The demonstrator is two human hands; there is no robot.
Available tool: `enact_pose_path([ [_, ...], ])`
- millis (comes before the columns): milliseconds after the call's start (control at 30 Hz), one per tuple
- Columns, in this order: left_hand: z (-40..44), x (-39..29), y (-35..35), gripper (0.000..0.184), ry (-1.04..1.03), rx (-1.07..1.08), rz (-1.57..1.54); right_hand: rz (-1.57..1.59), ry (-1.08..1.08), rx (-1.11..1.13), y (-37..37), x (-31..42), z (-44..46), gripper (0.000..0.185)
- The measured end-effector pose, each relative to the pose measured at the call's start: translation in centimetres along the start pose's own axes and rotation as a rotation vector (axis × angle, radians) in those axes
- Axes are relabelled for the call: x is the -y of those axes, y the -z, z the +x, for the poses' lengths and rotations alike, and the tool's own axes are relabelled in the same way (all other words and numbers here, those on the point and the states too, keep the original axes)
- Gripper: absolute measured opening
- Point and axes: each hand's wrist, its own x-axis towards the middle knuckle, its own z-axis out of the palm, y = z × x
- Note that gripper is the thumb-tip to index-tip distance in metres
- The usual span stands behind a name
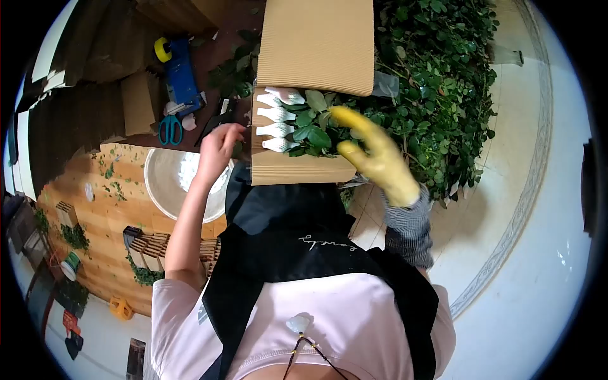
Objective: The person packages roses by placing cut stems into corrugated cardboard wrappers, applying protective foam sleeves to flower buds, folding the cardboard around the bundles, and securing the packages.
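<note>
**White-netted buds (276,130) line up across corrugated cardboard (304,171)**

At a dark worktop (223,31), we have what look like flower buds side by side, sleeved heads toward our left, green leaves (315,137) toward our right. The row appears arranged to keep the heads level; the netting (276,114) probably guards them against bruising.

Our right hand (378,156), in a yellow glove (394,182) likely worn against thorns, is spread, thumb and fingers apart beside the foliage. The buds lie to the left of that grip; whether a fingertip touches a leaf, we cannot tell. Our bare left hand (220,149) is near the cardboard's left edge, fingers curled, with the buds to the right of its grip; we cannot tell whether it holds anything.

Turquoise-handled scissors (170,130) lie beyond the left hand, seemingly within easy reach, a round white basin (152,187) sits beneath the left arm, and heaped greenery (443,95) spreads along our right.
</note>
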Motion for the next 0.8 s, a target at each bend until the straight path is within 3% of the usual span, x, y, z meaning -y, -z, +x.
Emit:
enact_pose_path([
  [33, 0.2, -0.5, 0.0, 0.031, 0.100, 0.144, -0.085, 0.151, 0.078, 0.134, -1.6, 1.0, 1.7, 0.046],
  [100, 1.1, -2.0, -0.8, 0.038, 0.144, 0.350, 0.060, -0.600, 0.152, 0.403, -5.6, -0.1, 4.6, 0.030],
  [167, 2.0, -4.4, -1.6, 0.045, 0.137, 0.440, 0.400, -1.008, -0.019, 0.680, -9.9, -2.6, 7.9, 0.022],
  [200, 2.1, -4.1, -1.8, 0.047, 0.065, 0.443, 0.438, -0.951, 0.019, 0.823, -9.3, -3.2, 9.3, 0.022],
  [233, 2.3, -3.9, -2.1, 0.047, 0.073, 0.434, 0.431, -0.927, -0.038, 0.699, -9.4, -3.1, 9.6, 0.022],
  [367, 2.0, -3.1, -3.5, 0.038, 0.031, 0.246, 0.496, -0.856, -0.012, 0.654, -9.1, -4.2, 8.5, 0.025],
  [433, 1.8, -1.9, -3.9, 0.032, -0.169, 0.237, 0.373, -0.817, 0.020, 0.643, -8.5, -4.3, 8.0, 0.025],
  [500, 1.2, -0.6, -3.5, 0.030, -0.153, 0.233, 0.238, -0.818, 0.084, 0.609, -8.2, -4.0, 7.8, 0.021],
  [567, 0.8, 1.4, -2.1, 0.025, 0.087, 0.156, -0.331, -1.085, -0.088, 0.848, -10.3, -4.6, 8.9, 0.021],
  [633, 0.0, -0.5, 2.4, 0.021, 0.420, -0.359, -0.530, -1.155, -0.067, 0.896, -9.5, -2.6, 8.9, 0.025],
  [667, -0.5, 0.9, 4.2, 0.019, 0.257, -0.359, -0.380, -1.152, -0.068, 0.898, -9.3, -3.3, 8.4, 0.025],
  [767, -0.8, -1.9, 3.8, 0.017, -0.315, -0.477, 0.102, -0.501, 0.094, 0.553, -7.0, -5.6, 7.2, 0.024],
  [800, -0.9, -1.8, 3.0, 0.017, -0.230, -0.347, -0.022, -0.419, 0.051, 0.486, -6.0, -2.9, 7.3, 0.026],
])
